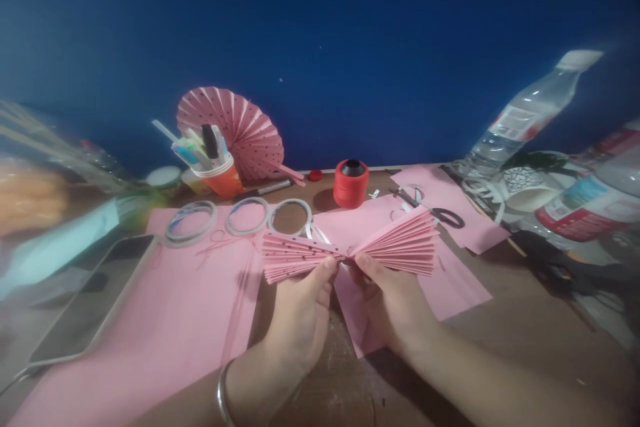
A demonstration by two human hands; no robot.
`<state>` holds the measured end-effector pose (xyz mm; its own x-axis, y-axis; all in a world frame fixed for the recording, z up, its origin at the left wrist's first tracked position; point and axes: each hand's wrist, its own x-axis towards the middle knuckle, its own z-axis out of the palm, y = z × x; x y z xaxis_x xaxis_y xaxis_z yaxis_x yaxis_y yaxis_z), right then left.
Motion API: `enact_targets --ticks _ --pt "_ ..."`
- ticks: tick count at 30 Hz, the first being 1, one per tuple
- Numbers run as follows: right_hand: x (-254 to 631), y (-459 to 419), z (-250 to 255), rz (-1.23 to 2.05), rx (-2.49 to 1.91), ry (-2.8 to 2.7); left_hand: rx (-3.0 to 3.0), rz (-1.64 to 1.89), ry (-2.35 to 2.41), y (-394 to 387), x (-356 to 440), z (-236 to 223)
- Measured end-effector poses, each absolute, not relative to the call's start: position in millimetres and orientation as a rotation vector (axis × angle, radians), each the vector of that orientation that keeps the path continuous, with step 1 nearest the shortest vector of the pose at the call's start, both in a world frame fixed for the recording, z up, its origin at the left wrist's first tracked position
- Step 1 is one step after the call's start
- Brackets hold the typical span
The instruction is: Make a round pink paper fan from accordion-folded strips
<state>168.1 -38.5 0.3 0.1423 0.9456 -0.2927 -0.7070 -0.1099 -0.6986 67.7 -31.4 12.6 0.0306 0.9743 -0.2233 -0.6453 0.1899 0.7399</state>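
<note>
A pleated pink paper fan [400,243] is pinched at its middle between both hands, its two folded wings spreading left and right like a bow. Black dots mark the upper face of its left wing. My left hand [303,310] is closed, thumb pressing just left of the centre. My right hand [395,303] grips just right of the centre, thumb on top and fingers tucked beneath. Under and around the hands lie pink paper sheets [200,300]. Black-handled scissors [447,217] rest on the paper behind the right wing.
Several tape rolls [247,215] lie behind the left wing. A red thread spool [351,185] stands at the back. A dotted round paper fan [235,123] leans behind an orange pen cup [220,177]. A phone [95,300] lies left; water bottles [530,113] stand right.
</note>
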Motion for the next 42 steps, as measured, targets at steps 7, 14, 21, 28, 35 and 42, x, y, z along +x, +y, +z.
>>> enact_targets --ticks 7,14,21,28,35,42 --pt "167.5 -38.7 1.8 1.497 -0.84 -0.266 0.555 1.334 0.79 -32.8 68.1 12.4" --pt "168.4 -36.4 5.8 1.447 -0.843 -0.276 0.665 1.328 0.885 -30.9 65.6 12.4" --pt "168.7 -36.4 0.8 1.443 -0.861 -0.33 0.648 1.289 0.855 -29.1 64.8 11.3" --pt "171.4 -41.7 4.8 1.514 -0.784 -0.595 0.801 1.292 0.784 -27.8 64.3 14.4" --pt "177.3 -42.0 4.5 1.266 -0.78 -0.873 0.966 1.342 0.727 -27.0 57.8 15.7" --pt "175.2 -43.7 8.8 1.333 -0.703 -0.812 1.09 1.325 0.707 -29.7 54.5 15.2"
